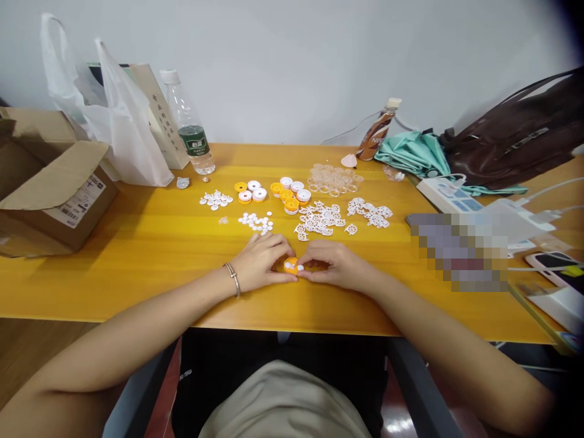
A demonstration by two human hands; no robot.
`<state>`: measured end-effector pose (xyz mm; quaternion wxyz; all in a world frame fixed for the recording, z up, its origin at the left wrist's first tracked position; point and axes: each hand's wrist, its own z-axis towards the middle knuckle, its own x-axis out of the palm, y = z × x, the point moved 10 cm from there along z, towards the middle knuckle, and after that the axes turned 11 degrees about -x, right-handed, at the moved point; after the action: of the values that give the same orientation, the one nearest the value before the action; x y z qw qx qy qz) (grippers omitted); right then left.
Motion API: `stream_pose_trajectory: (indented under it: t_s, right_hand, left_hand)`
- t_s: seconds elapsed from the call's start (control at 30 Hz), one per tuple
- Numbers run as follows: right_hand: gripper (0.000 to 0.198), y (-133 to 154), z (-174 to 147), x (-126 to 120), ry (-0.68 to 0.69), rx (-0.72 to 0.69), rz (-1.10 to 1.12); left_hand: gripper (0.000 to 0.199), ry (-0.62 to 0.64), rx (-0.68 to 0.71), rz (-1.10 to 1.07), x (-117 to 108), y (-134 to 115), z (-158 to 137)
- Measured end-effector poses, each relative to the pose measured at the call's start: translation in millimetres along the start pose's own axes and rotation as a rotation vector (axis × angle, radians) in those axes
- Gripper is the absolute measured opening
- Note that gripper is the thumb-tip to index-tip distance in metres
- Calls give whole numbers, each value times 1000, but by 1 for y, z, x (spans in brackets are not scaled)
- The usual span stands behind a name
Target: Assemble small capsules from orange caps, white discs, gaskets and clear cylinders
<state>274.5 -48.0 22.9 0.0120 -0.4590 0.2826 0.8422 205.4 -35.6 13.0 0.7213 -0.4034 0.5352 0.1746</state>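
1. Way off to the left of the orange cap (pixel 291 262) there's a cardboard box (pixel 86 210) on the surface (pixel 150 261), then a white plastic bag (pixel 130 137) and a water bottle (pixel 194 143). I'd guess they're parked there to leave elbow room.
2. Closer in, back and left of the cap: white pegged pieces (pixel 215 199), then loose white discs (pixel 249 220). Like sits with like, probably so one's easy to grab.
3. Left hand (pixel 262 261) is right up against the cap, thumb and finger curled around its left side. Looks like a steadying grip, so the cap doesn't skate around.
4. The cap itself sits between both hands at the near side of the surface, some white showing inside. Straight back from it is a bunch of orange and white rounds (pixel 288 196), some stacked, maybe to save space.
5. Right hand (pixel 335 264) is touching the cap's right side, thumb and fingertips pinching a small white piece (pixel 300 267). Fingertips make sense for something that tiny.
6. Back and right of the cap: white lattice pieces (pixel 322 219), clear cups (pixel 335 179) behind those, all loosely grouped within reach.
7. Far right of it: teal fabric (pixel 410 155) and a brown bag (pixel 506 137), well apart from the little parts.
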Motion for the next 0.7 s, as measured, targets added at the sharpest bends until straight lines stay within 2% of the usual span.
stream_pose_trajectory:
  t_s: [0.5, 0.7]
  right_hand:
    - [24, -3, -1, 3, 19, -10, -46]
    - [21, -3, -3, -5, -36, -25, -35]
  left_hand:
    - [44, 5, 7, -4, 2, 1, 0]
    - [41, 21, 20, -28, 1, 1, 0]
